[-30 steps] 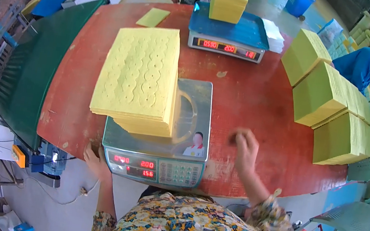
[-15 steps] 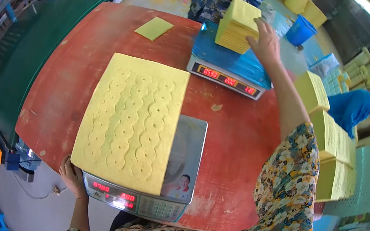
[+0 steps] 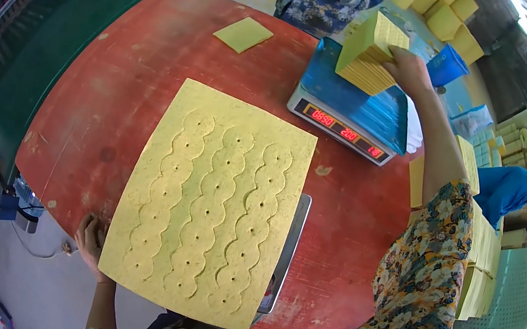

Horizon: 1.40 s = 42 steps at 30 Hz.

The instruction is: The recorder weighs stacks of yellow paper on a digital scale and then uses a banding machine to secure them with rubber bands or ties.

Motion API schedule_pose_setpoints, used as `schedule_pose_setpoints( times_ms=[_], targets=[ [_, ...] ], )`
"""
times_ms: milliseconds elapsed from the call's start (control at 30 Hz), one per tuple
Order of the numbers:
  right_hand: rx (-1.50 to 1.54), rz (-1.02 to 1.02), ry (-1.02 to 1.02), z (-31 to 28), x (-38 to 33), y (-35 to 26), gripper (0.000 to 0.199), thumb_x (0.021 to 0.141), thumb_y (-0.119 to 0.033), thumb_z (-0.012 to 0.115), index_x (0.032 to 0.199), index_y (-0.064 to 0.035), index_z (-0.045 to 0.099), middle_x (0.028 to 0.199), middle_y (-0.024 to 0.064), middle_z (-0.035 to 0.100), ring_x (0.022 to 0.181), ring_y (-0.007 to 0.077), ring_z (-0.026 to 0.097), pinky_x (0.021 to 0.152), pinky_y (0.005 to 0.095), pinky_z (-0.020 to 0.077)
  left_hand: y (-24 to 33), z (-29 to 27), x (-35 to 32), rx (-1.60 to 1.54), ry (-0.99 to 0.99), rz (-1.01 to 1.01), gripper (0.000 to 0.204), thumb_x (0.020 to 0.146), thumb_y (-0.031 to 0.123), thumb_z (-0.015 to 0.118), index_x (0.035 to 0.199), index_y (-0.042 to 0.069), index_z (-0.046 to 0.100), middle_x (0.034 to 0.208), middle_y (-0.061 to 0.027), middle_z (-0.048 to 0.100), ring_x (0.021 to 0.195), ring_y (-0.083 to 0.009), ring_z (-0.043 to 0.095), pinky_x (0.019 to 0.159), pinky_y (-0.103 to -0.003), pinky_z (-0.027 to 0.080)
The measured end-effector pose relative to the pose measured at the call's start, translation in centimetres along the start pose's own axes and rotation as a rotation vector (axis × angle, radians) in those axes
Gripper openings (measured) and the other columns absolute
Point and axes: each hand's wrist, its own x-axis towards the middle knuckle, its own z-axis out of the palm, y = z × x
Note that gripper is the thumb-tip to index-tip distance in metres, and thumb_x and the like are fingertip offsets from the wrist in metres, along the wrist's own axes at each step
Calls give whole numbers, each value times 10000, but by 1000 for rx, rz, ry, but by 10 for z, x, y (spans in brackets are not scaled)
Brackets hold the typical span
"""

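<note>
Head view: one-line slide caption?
Right hand grips yellow sheet stack on blue scale; left hand steadies large stack.

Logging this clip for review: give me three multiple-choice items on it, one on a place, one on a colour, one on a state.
1. Where does the small stack of yellow sponge sheets sit?
A. on the blue-topped scale
B. on the green table
C. on the floor

2. What colour is the round wooden table top?
A. white
B. red-brown
C. black

3. What is the right hand doing?
A. hanging free
B. gripping the small stack
C. pressing scale buttons

Answers: 1 A, the stack rests on the blue-topped scale. 2 B, the bare top is red-brown. 3 B, its fingers close on the stack's edge.
</note>
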Motion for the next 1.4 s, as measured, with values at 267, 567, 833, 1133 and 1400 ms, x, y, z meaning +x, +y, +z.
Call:
schedule_pose_setpoints(
  times_ms=[267,567,833,1133,1400],
  targets=[
    [-135,-60,170,21,-6,-4,249,887,-216,596,1045,-32,538,925,200,663,871,368,666,766,455,540,-5,2,-2,4,5,-17,220,852,36,635,1069,9,657,1196,-120,632,1070,-325,570,941,-424,430],
    [84,282,339,6,1,2,310,873,-276,598,1041,-25,530,874,247,677,852,416,673,760,497,542,-51,22,-20,-52,62,-22,237,845,49,649,1081,25,656,1204,-117,632,1081,-320,579,941,-423,442],
    [708,867,773,0,-28,80,412,822,-333,648,970,47,705,929,216,713,908,312,693,800,421,527,-8,14,1,16,14,74,242,853,75,643,1090,25,650,1216,-131,625,1093,-337,573,935,-434,448],
    [1823,713,741,-86,-170,-7,293,956,-153,524,1157,47,596,1096,117,659,971,233,657,835,361,540,-24,12,3,-24,2,124,288,822,21,600,1107,9,641,1225,-137,621,1103,-343,562,959,-451,436],
    [1830,738,711,-184,-314,-152,284,953,-124,492,1150,49,600,964,77,657,809,151,611,681,295,483,98,-109,51,-994,-240,27,163,989,81,497,1073,2,613,1025,-107,624,896,-144,590,798,-257,477]
  ],
)
